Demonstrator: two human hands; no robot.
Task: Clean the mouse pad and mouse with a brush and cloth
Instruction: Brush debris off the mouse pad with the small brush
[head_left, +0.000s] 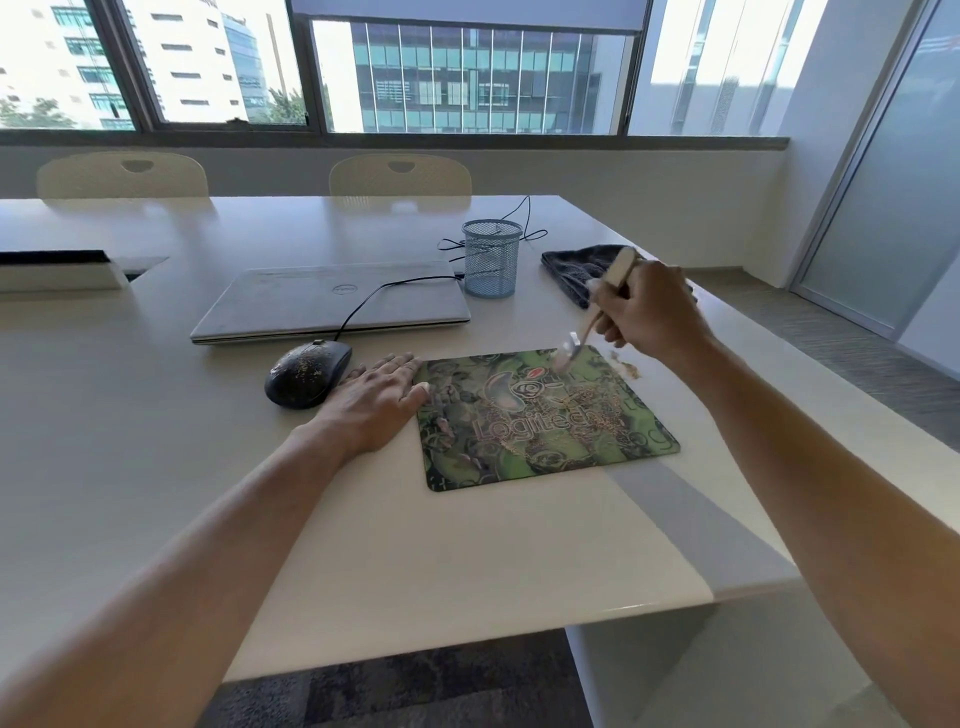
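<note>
A green patterned mouse pad (540, 421) lies on the white table, strewn with yellowish crumbs in its middle and right part. My right hand (649, 312) grips a small pale brush (587, 322), whose blurred bristles touch the pad's far right corner. A small heap of crumbs (626, 366) lies on the table just past that corner. My left hand (379, 395) rests flat, fingers spread, on the table at the pad's left edge. A black wired mouse (306, 371), dusted with crumbs, sits left of that hand. A dark grey cloth (576, 273) lies behind my right hand.
A closed silver laptop (332, 301) lies behind the mouse. A blue mesh pen cup (491, 257) stands at its right, with black cables around it. The table's right edge (779, 364) runs close to the pad. Two pale chairs stand at the far side.
</note>
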